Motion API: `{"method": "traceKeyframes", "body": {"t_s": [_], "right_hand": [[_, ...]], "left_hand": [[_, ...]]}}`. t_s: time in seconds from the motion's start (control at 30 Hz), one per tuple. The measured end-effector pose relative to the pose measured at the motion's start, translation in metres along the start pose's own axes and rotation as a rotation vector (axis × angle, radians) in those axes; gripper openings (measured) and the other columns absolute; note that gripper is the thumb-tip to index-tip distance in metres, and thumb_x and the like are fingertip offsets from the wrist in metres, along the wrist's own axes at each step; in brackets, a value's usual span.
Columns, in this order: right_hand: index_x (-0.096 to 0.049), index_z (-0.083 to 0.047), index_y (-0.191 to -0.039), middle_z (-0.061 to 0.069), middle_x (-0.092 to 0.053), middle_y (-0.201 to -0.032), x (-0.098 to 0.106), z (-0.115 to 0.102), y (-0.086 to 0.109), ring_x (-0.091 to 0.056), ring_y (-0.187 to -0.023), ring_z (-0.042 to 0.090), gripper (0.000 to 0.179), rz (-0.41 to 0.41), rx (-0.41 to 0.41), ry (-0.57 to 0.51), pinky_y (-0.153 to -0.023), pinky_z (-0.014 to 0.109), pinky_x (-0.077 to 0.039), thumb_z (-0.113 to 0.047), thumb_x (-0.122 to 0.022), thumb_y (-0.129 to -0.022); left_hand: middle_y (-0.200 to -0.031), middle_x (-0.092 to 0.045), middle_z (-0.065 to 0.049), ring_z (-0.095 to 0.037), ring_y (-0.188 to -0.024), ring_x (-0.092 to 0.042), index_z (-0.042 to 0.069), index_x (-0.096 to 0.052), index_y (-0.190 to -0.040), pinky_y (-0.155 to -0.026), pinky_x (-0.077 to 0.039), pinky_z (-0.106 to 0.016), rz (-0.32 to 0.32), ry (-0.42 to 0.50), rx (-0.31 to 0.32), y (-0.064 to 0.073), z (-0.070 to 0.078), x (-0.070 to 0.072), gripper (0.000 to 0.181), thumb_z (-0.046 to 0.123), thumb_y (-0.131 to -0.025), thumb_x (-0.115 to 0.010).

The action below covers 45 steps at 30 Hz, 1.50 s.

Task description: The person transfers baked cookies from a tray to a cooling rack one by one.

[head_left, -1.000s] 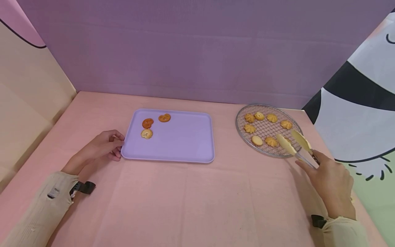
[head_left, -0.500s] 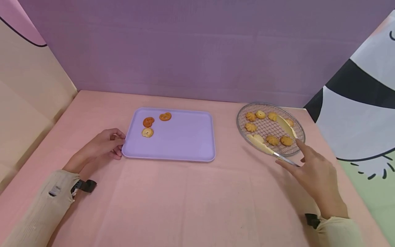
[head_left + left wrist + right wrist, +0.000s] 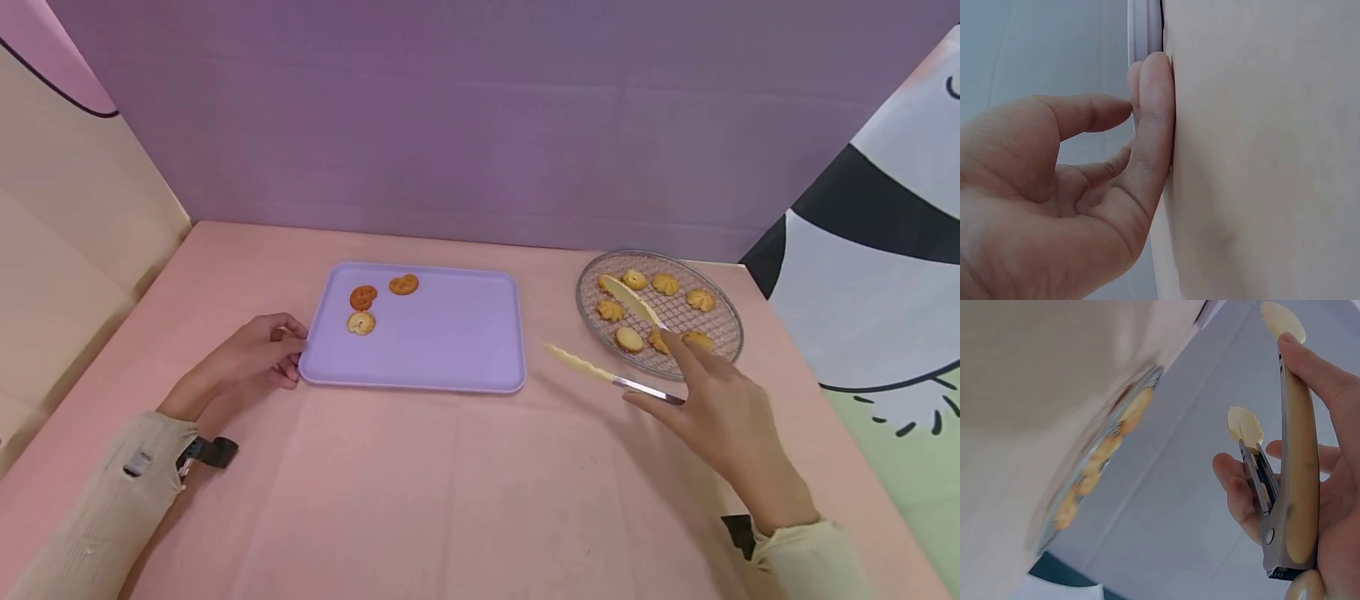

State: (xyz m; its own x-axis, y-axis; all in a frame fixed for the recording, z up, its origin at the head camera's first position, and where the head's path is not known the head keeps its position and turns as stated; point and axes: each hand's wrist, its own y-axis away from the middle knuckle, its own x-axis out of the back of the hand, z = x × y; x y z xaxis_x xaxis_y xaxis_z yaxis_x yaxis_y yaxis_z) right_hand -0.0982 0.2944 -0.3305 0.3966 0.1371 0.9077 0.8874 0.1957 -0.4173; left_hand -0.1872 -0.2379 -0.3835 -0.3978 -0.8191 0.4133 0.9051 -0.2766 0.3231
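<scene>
At the left rim of a lilac tray, my left hand rests with loosely bent fingers touching the edge; the left wrist view shows the fingertips against the tray's side. On the tray lie two pretzel-shaped cookies and a pale round scalloped cookie. My right hand holds tongs between thumb and fingers. Their cream tips are spread wide with nothing between them, one above the wire rack, the other left of it. Several golden cookies sit on the rack.
A pink cloth covers the table. Behind the tray and rack rises a purple wall panel. Patterned panels stand at both sides, with a black and white printed figure at the right.
My right hand has moved left with the tongs, from the rack's right front towards the tray. The tongs have spread wider. My left hand stays at the tray.
</scene>
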Motion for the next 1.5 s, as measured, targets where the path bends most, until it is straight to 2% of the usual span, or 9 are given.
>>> {"method": "traceKeyframes", "body": {"t_s": [0.17,0.3,0.43,0.63,0.73,0.87,1.07,1.3,1.5], "right_hand": [[-0.043,-0.018,-0.133,0.02,-0.056,-0.115,0.004,-0.02,-0.011,-0.055,-0.098,0.04,0.086,0.003,0.105,0.012,-0.063,0.057,-0.049,-0.066,-0.063,-0.064],[-0.044,-0.017,-0.132,0.016,-0.058,-0.112,0.003,-0.034,-0.021,-0.056,-0.096,0.036,0.086,0.053,0.224,0.004,-0.069,0.054,-0.049,-0.063,-0.065,-0.063],[-0.044,-0.018,-0.132,0.014,-0.058,-0.109,-0.001,-0.047,-0.029,-0.058,-0.089,0.034,0.086,0.089,0.31,-0.01,-0.065,0.049,-0.051,-0.062,-0.066,-0.062],[-0.042,-0.019,-0.134,0.014,-0.059,-0.108,-0.008,-0.067,-0.04,-0.06,-0.088,0.031,0.086,0.126,0.381,-0.031,-0.061,0.045,-0.052,-0.066,-0.061,-0.065],[-0.043,-0.018,-0.134,0.014,-0.059,-0.109,-0.012,-0.077,-0.044,-0.059,-0.09,0.031,0.085,0.119,0.399,-0.031,-0.062,0.045,-0.053,-0.067,-0.06,-0.066],[-0.044,-0.015,-0.132,0.017,-0.058,-0.112,-0.016,-0.089,-0.051,-0.058,-0.093,0.034,0.084,0.065,0.414,-0.02,-0.066,0.046,-0.053,-0.067,-0.059,-0.068],[-0.043,-0.014,-0.132,0.011,-0.06,-0.099,-0.022,-0.104,-0.061,-0.059,-0.079,0.028,0.083,-0.035,0.389,-0.033,-0.056,0.04,-0.051,-0.067,-0.057,-0.069],[-0.04,-0.007,-0.131,0.013,-0.061,-0.104,-0.033,-0.121,-0.074,-0.06,-0.088,0.028,0.09,-0.131,0.354,-0.058,-0.067,0.041,-0.053,-0.07,-0.055,-0.068],[-0.045,-0.004,-0.126,0.011,-0.063,-0.093,-0.047,-0.137,-0.086,-0.061,-0.076,0.024,0.089,-0.144,0.393,-0.032,-0.056,0.037,-0.052,-0.072,-0.052,-0.068]], "left_hand": [[-0.085,-0.053,-0.019,-0.021,-0.064,-0.061,-0.007,-0.037,-0.117,-0.063,-0.057,-0.036,-0.004,0.014,0.003,0.002,0.001,0.0,0.036,0.015,-0.091,-0.049],[-0.084,-0.053,-0.018,-0.021,-0.063,-0.061,-0.008,-0.037,-0.117,-0.063,-0.057,-0.036,-0.003,0.021,-0.005,0.002,0.0,0.001,0.036,0.015,-0.091,-0.049],[-0.083,-0.053,-0.018,-0.021,-0.062,-0.061,-0.008,-0.038,-0.116,-0.063,-0.057,-0.037,0.0,0.035,-0.009,0.0,-0.002,0.0,0.035,0.015,-0.091,-0.049],[-0.082,-0.054,-0.018,-0.021,-0.062,-0.061,-0.006,-0.037,-0.116,-0.063,-0.057,-0.037,-0.006,0.035,-0.005,-0.001,-0.003,-0.001,0.035,0.015,-0.091,-0.049],[-0.081,-0.054,-0.018,-0.021,-0.062,-0.061,-0.007,-0.037,-0.116,-0.063,-0.057,-0.037,-0.01,0.04,-0.011,0.0,-0.002,-0.001,0.035,0.015,-0.091,-0.049],[-0.082,-0.054,-0.017,-0.02,-0.062,-0.06,-0.008,-0.036,-0.117,-0.062,-0.057,-0.037,-0.01,0.043,-0.019,0.0,-0.002,0.001,0.037,0.014,-0.091,-0.049],[-0.083,-0.054,-0.017,-0.021,-0.062,-0.061,-0.007,-0.037,-0.117,-0.062,-0.057,-0.037,-0.009,0.042,-0.009,-0.001,-0.003,-0.002,0.036,0.015,-0.091,-0.049],[-0.082,-0.054,-0.018,-0.021,-0.062,-0.061,-0.007,-0.038,-0.116,-0.062,-0.057,-0.037,-0.006,0.031,-0.011,-0.002,-0.004,-0.003,0.034,0.015,-0.092,-0.048],[-0.083,-0.053,-0.018,-0.021,-0.062,-0.061,-0.006,-0.038,-0.116,-0.063,-0.057,-0.037,-0.004,0.028,-0.007,-0.001,-0.002,-0.001,0.034,0.014,-0.091,-0.049]]}}
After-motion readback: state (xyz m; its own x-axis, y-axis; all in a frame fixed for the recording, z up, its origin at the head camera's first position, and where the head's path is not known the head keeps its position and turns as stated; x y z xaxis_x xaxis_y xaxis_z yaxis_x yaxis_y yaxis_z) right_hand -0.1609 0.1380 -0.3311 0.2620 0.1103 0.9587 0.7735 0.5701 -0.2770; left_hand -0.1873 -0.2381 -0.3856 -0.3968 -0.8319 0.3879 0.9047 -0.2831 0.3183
